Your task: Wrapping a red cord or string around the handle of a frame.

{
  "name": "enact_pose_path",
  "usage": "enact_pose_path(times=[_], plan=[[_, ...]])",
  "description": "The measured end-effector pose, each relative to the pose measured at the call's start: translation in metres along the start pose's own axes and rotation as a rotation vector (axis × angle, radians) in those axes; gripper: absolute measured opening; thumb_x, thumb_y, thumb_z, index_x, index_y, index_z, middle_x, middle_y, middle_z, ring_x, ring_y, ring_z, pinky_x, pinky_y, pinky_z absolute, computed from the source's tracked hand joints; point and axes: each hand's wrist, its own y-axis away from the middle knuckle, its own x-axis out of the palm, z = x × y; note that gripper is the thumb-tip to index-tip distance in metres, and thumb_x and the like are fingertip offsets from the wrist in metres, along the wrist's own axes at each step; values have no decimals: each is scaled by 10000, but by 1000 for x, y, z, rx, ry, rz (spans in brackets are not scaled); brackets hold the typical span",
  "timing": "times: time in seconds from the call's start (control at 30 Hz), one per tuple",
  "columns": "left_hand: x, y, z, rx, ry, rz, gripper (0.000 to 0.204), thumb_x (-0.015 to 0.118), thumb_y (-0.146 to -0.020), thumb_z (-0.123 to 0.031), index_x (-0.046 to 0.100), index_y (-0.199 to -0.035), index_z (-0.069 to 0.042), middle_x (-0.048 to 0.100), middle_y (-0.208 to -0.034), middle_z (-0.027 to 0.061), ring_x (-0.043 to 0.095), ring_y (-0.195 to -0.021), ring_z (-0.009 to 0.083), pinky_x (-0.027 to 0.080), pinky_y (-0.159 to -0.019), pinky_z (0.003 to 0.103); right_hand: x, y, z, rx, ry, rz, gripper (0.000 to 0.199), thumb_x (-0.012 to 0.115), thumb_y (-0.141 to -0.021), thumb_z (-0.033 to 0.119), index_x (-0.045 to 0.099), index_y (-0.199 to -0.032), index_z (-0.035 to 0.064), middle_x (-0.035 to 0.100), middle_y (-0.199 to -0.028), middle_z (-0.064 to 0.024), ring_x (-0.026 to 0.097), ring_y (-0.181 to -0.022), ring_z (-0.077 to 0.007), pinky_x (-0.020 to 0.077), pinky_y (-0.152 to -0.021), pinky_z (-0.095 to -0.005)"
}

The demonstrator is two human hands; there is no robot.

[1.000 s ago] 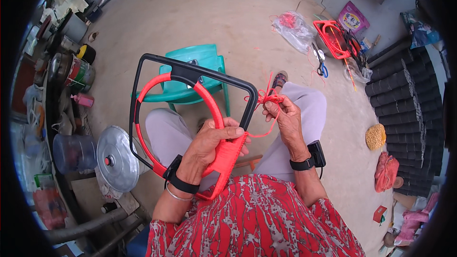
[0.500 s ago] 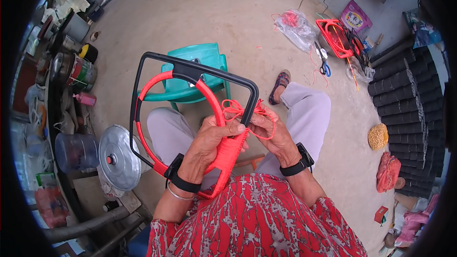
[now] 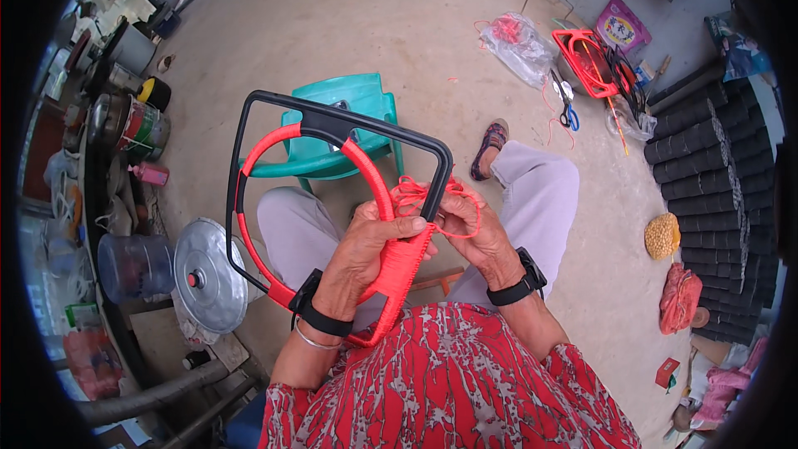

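A black frame [image 3: 366, 121] with rounded corners and an inner ring tilts above my lap. Red cord is wound round much of the ring and covers the frame's near right side. My left hand [image 3: 370, 243] is closed on that wrapped side, its thumb lying across the black bar. Close beside it, my right hand [image 3: 475, 235] pinches a loose bundle of red cord [image 3: 407, 193]. Loops of the cord hang around the right fingers and behind the black bar. Some fingertips are hidden by the frame and the loops.
A green plastic chair [image 3: 341, 168] stands ahead of my knees. To the right lie scissors [image 3: 567, 106], a clear bag with red cord [image 3: 522, 48] and another red-wrapped frame [image 3: 586, 66]. Stacked dark tiles [image 3: 706, 191] line the right wall. A metal lid [image 3: 218, 283] leans at left.
My right fingers have shifted slightly, and the cord loops around them have changed shape and spread a little. My left hand and the frame stay in place.
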Motion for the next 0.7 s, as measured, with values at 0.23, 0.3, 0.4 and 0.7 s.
enact_pose_path(times=[0.23,0.3,0.4,0.7], plan=[[-7,0,2,-49,57,29,377,634,-849,-59,519,-1197,33,631,-857,93,674,-658,222,611,-607,356,-11,19,31,-522,529,-305,110,630,-886,91,598,-975,34,608,-865,-10,575,-816,-109,470,-782,-258],[-7,3,3,5,0,-36,361,634,-856,-61,517,-1186,27,636,-870,104,656,-718,177,597,-678,351,-4,29,46,-681,735,-347,98,620,-878,62,594,-964,25,611,-863,-8,572,-812,-112,466,-769,-252],[-5,5,10,175,-46,-215,328,644,-850,-49,535,-1152,18,647,-885,115,635,-771,147,570,-735,329,3,43,70,-721,790,-395,72,605,-849,2,591,-919,10,619,-853,-16,567,-781,-118,461,-737,-252],[-7,18,8,177,13,-106,292,656,-842,-36,547,-1109,11,654,-903,134,657,-788,184,569,-740,332,28,63,88,-947,1090,-330,101,630,-791,-46,600,-874,2,643,-873,-79,596,-795,-146,481,-722,-275]])
